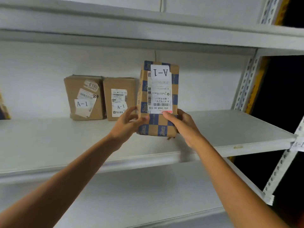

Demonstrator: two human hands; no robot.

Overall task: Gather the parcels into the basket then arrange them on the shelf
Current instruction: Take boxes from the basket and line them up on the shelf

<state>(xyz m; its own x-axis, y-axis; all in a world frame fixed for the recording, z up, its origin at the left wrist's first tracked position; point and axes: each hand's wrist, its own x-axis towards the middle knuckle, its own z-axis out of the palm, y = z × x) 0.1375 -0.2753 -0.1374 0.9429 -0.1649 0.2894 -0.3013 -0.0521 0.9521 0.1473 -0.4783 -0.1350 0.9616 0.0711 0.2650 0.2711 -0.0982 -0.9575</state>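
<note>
1. White metal shelf (230,127) against a pale wall (32,71), slotted post (246,83) at right.
2. At its back, left brown parcel (83,97) and right brown parcel (120,98), upright, touching.
3. Left hand (126,124) gripping the checked parcel's (158,89) lower left edge.
4. Right hand (182,127) gripping its lower right; parcel upright over the shelf, just beside the brown ones.

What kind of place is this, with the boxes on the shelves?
Probably a parcel storeroom: a metal shelf with a slotted upright, a left brown parcel and a right brown parcel standing on it, both labelled A-1, and a checkered parcel, also A-1, held by left hand and right hand.
</note>
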